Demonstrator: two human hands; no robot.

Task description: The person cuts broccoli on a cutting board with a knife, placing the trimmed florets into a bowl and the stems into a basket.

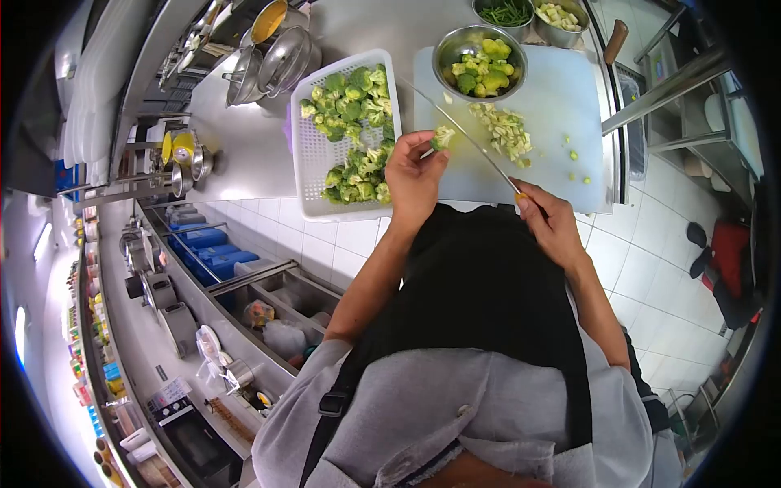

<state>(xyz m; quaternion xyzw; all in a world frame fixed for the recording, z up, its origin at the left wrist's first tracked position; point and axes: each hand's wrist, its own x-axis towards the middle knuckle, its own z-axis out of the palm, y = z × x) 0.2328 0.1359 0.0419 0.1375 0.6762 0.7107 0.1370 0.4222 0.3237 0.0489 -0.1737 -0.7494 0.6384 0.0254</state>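
Between the thumb and fingers of my left hand (415,175) is a small broccoli floret (442,137), held over the near left part of the cutting board (561,106). My right hand (551,215) grips the handle of a long knife (472,140), its blade slanting up and left across the board, close beside the floret. Chopped pale stem pieces (508,134) lie in a pile right of the blade. Behind them, a steel bowl (439,77) holds cut florets. Left of my left hand, a white perforated basket (303,183) contains many broccoli florets (350,102).
At the back stand a bowl of green beans (504,14) and a bowl of pale chopped pieces (560,16). Steel pans (285,61) sit left of the basket. Another knife's wooden handle (617,41) sticks up beyond the board's right edge. Small green scraps (573,154) dot the board.
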